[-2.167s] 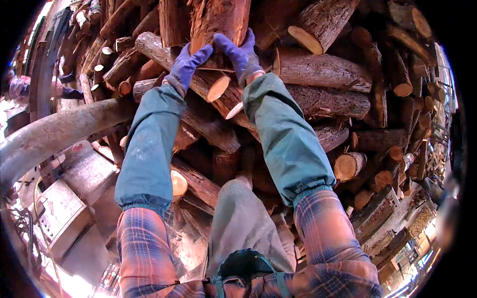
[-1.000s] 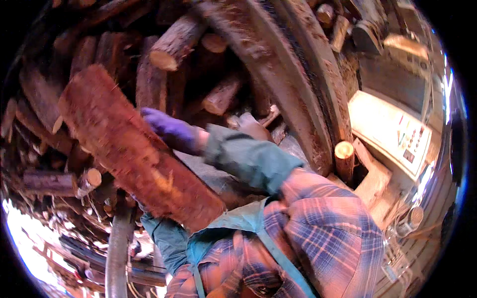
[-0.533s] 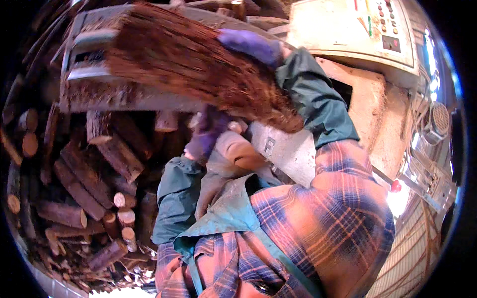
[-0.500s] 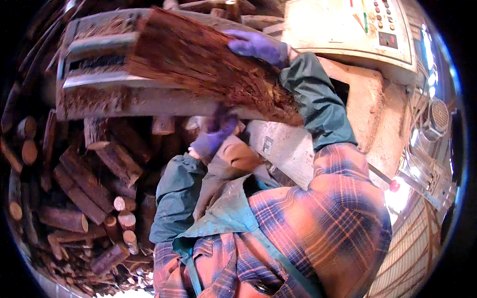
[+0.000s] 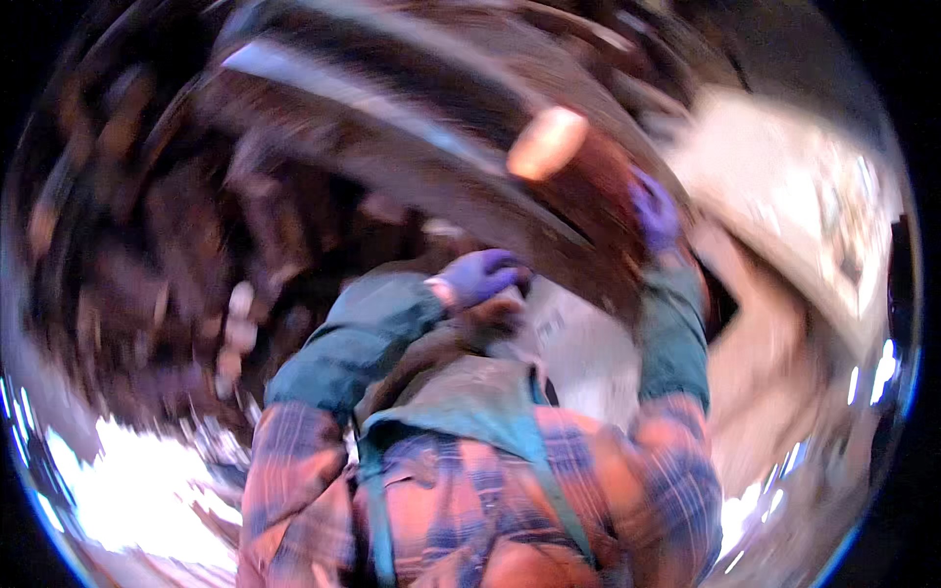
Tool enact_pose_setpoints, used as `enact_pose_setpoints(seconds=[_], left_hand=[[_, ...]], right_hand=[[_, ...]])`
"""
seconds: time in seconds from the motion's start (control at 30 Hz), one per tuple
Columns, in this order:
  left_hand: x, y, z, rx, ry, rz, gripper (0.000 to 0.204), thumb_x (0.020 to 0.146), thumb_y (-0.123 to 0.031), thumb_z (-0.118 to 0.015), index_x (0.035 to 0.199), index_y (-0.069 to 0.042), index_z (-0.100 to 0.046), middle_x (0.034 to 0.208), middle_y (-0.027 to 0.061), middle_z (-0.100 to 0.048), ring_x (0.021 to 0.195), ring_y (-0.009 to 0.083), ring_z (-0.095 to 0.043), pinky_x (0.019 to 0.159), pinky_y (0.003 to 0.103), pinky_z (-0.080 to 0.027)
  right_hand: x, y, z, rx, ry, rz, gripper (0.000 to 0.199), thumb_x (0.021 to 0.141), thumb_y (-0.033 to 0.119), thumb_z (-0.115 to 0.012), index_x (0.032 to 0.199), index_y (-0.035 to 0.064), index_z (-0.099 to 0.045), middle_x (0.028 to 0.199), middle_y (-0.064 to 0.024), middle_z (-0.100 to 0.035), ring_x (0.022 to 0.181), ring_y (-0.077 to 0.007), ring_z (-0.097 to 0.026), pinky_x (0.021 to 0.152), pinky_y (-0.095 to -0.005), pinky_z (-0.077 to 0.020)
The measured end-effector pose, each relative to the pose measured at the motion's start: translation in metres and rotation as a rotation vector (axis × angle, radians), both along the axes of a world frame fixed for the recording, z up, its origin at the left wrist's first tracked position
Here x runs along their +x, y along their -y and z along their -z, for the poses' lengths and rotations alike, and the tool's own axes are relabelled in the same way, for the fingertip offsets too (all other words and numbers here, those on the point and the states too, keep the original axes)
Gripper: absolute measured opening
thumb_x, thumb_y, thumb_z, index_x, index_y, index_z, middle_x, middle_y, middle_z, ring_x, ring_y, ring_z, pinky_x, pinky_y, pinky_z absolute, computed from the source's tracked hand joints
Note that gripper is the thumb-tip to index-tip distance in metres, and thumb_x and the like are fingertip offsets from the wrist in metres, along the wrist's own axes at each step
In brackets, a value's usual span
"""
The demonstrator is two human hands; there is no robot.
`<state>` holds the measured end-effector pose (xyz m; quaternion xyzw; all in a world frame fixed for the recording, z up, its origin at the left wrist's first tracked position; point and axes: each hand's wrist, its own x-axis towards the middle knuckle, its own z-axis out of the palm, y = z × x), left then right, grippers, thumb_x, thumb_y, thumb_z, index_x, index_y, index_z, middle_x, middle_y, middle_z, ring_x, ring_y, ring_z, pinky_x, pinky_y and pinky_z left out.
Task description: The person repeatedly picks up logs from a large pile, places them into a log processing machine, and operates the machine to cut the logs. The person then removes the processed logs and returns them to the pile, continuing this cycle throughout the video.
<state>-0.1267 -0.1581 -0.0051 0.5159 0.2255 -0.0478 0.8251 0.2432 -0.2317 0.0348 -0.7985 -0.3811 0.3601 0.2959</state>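
A bark-covered log (image 5: 610, 188) with a pale cut end lies along the right part of a long metal trough (image 5: 392, 169). My right hand (image 5: 655, 211), in a purple glove, rests against the log's right side with its fingers stretched out along the bark. Just over the trough's near edge is my left hand (image 5: 478, 276), gloved alike. Its fingers point right, slightly bent, and nothing shows in them. Motion blurs the log's outline and the far end of the trough.
Cut logs (image 5: 279, 211) are piled to the left, smeared by motion. At the right stands a cream control box (image 5: 774, 167) above a beige machine housing (image 5: 760, 294). A pale metal panel (image 5: 583, 338) sits between my arms.
My view has swung, so the trough slants down to the right. The broad bark-covered piece no longer spans it raised; a log lies lower at right. My hands are farther apart.
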Motion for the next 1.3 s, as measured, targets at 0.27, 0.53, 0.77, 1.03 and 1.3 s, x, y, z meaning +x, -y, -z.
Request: enact_pose_setpoints(seconds=[0.27,0.53,0.77,1.03,1.3], left_hand=[[-0.158,-0.005,0.043,0.278,-0.403,-0.544,0.041,0.092,-0.036,-0.060,0.122,-0.009,-0.066,0.118,0.0161,-0.068,0.109,0.0309,-0.065,0.095,0.040,-0.050],[-0.406,0.074,0.096,-0.108,-0.590,-1.177,0.041,0.095,-0.031,-0.065,0.128,-0.007,-0.062,0.120,0.0107,-0.067,0.114,0.0223,-0.061,0.102,0.037,-0.046],[-0.750,0.082,0.164,0.629,-1.274,-1.483,0.049,0.091,-0.025,-0.071,0.130,-0.001,-0.056,0.122,0.0180,-0.065,0.115,0.0303,-0.061,0.097,0.038,-0.049],[-0.955,-0.062,0.254,0.748,-1.444,-0.833,0.048,0.101,-0.037,-0.052,0.140,-0.008,-0.053,0.140,0.0186,-0.056,0.128,0.0346,-0.054,0.110,0.040,-0.041],[-0.948,-0.065,0.220,0.570,-0.931,-1.159,0.055,0.097,-0.048,-0.058,0.130,-0.004,-0.062,0.124,0.0133,-0.066,0.113,0.0194,-0.062,0.100,0.034,-0.047]], right_hand=[[-0.264,-0.183,0.009,0.283,-0.419,-0.377,0.031,0.098,0.010,-0.061,0.126,-0.0011,-0.061,0.117,-0.0128,-0.067,0.105,-0.0204,-0.063,0.094,-0.0314,-0.0502],[-0.564,-0.162,0.086,-0.389,-0.796,-0.892,0.028,0.098,0.009,-0.060,0.124,-0.0012,-0.063,0.115,-0.0082,-0.068,0.106,-0.0149,-0.061,0.097,-0.0279,-0.0476],[-0.807,-0.174,0.220,-0.616,-0.766,-0.884,0.052,0.092,0.029,-0.072,0.131,-0.0005,-0.057,0.123,-0.0121,-0.065,0.112,-0.0185,-0.060,0.097,-0.0306,-0.0485],[-1.015,-0.239,0.441,-0.656,-0.949,-0.391,0.091,0.088,0.057,-0.069,0.147,-0.0046,-0.037,0.143,-0.0133,-0.050,0.129,-0.0268,-0.048,0.111,-0.0375,-0.0373],[-1.005,-0.228,0.485,-0.542,-1.366,-0.368,0.099,0.083,0.066,-0.066,0.148,-0.0023,-0.034,0.147,-0.0141,-0.047,0.128,-0.0296,-0.049,0.107,-0.0393,-0.0410]])
